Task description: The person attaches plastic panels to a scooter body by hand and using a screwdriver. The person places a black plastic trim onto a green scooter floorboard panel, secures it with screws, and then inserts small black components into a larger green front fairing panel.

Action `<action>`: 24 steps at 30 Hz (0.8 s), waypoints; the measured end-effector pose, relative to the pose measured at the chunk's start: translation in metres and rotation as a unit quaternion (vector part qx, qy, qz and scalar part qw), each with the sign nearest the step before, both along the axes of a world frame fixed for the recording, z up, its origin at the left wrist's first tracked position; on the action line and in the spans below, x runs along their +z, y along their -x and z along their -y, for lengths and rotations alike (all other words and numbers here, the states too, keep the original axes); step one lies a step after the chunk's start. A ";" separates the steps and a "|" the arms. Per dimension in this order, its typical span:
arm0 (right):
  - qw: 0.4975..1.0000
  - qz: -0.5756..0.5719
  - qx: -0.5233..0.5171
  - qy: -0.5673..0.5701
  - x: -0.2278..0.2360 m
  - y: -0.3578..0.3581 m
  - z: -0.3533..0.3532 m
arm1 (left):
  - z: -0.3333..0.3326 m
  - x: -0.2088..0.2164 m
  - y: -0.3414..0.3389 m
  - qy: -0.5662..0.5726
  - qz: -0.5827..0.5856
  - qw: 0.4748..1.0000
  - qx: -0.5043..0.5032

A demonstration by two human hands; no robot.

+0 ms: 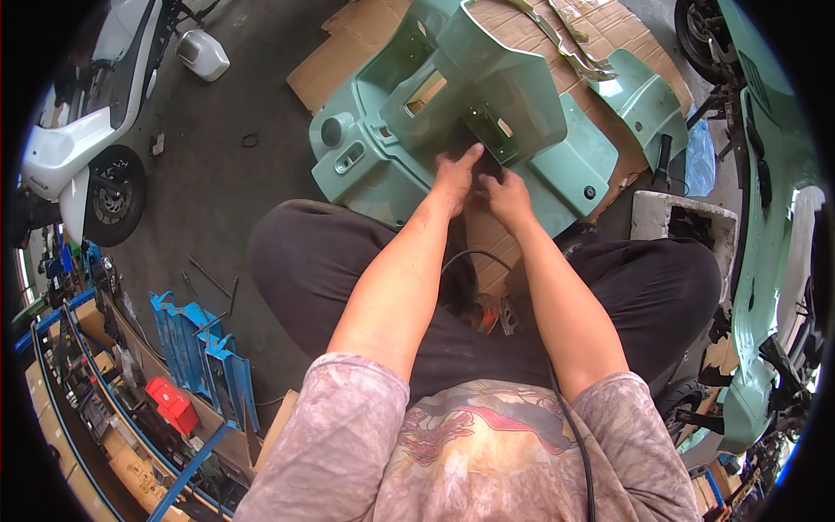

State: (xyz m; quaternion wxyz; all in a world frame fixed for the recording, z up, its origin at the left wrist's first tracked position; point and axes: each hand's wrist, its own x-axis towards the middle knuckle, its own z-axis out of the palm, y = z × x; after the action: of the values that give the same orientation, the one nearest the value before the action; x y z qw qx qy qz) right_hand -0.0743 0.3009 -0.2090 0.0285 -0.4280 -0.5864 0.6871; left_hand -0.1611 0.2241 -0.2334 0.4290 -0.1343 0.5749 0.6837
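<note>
Grey concrete floor (217, 191) fills this workshop, with flattened cardboard (365, 35) spread on the far part of it and a person sitting low, knees wide, looking down at the work. On the cardboard just beyond the knees lies a large pale green scooter panel (487, 113), turned so its hollow inner side faces up. Both hands meet at its near edge. The left hand (454, 178) rests on the plastic with its fingers stretched narrow and the forefinger pushed into the dark gap under the raised middle section; it holds nothing I can see. The right hand (507, 196) sits just beside it, fingers curled down onto the same edge, and whether they pinch something small I cannot tell.

As a judgement, the work is somewhere in the middle: the panel is off its scooter and lies loose, nothing looks fastened, and other parts wait around it.

Counting: one big green panel in hand, one smaller green fender piece (648, 100) far right, two thin green trim strips (565, 39) beyond it. A green scooter (765, 200) stands stripped at the right, a white scooter (87, 130) at the left. Blue metal brackets (204, 352) lie near left, beside a red box (171, 404).
</note>
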 end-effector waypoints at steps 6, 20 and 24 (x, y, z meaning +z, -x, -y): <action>0.968 0.065 0.090 -0.224 -0.032 0.007 -0.006 | -0.031 -0.017 0.017 0.023 0.000 0.999 0.044; 0.968 0.149 -0.076 -0.189 -0.035 0.013 -0.011 | -0.056 -0.056 0.021 -0.013 0.032 0.996 0.087; 0.941 0.131 -0.177 -0.255 -0.049 0.008 -0.008 | -0.061 -0.052 0.021 -0.038 0.038 0.995 0.087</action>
State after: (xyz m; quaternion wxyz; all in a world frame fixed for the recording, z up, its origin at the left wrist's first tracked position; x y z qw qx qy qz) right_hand -0.0823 0.3091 -0.2584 0.1809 -0.5894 -0.6555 0.4361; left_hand -0.1825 0.2846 -0.2857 0.3944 -0.1930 0.5182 0.7339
